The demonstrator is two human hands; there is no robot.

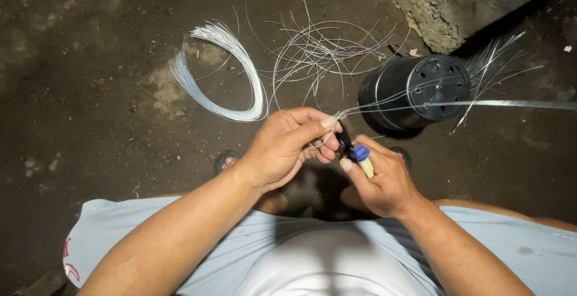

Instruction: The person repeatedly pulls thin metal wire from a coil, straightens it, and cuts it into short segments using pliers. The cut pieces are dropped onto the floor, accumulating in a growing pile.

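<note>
My left hand (288, 146) pinches the end of a bundle of thin shiny wires (421, 103) that runs off to the right, across an overturned black plastic pot (415, 91). My right hand (375, 179) grips a small tool with a blue collar and pale handle (362, 156), its dark tip set against the wire end right beside my left fingers. Both hands meet above my lap, over the dark floor.
A curved bundle of silvery wire (225, 73) lies on the dirt floor at upper left. Loose tangled wire strands (318, 49) lie behind the hands. A rough concrete block (433, 7) stands at the top right. My sandalled feet (225, 161) show below the hands.
</note>
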